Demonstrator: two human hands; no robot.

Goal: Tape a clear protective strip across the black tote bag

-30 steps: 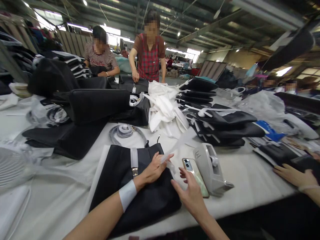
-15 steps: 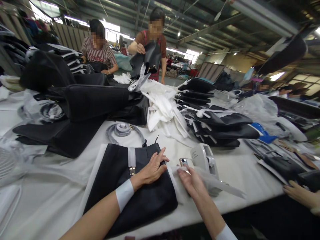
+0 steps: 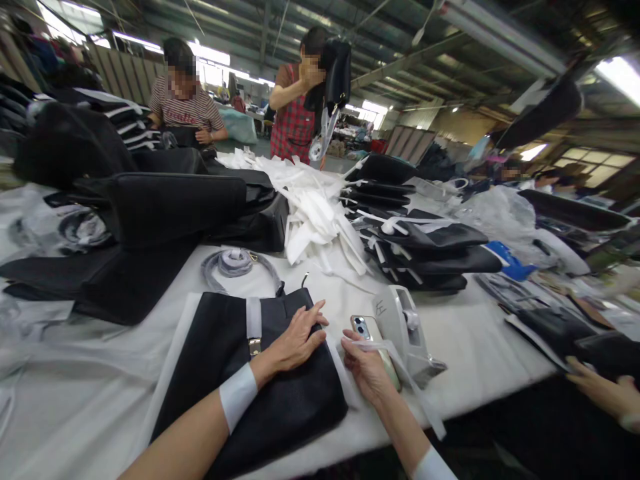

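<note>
A black handbag (image 3: 215,373) lies flat on the white table in front of me, with a wrapped strap and metal buckle (image 3: 255,345) on its front. My left hand (image 3: 300,339) rests on the bag's upper right part, fingers stretched out and holding nothing. Just right of the bag, my right hand (image 3: 364,363) pinches one end of a translucent white strip (image 3: 407,377). The strip trails right and down past the tape dispenser (image 3: 400,323). Partly behind the strip and hand lies a phone (image 3: 361,327).
A coiled wrapped strap (image 3: 235,262) lies behind the bag. Black bags (image 3: 170,207) are piled left, more bags (image 3: 425,250) stacked right. White wrapping (image 3: 315,213) heaps between them. Two people work across the table; another person's hand (image 3: 603,390) is at far right.
The strip in my right hand has swung from stretching out rightward to hanging lower. My left hand stays on the bag. The standing person across has raised a black bag higher.
</note>
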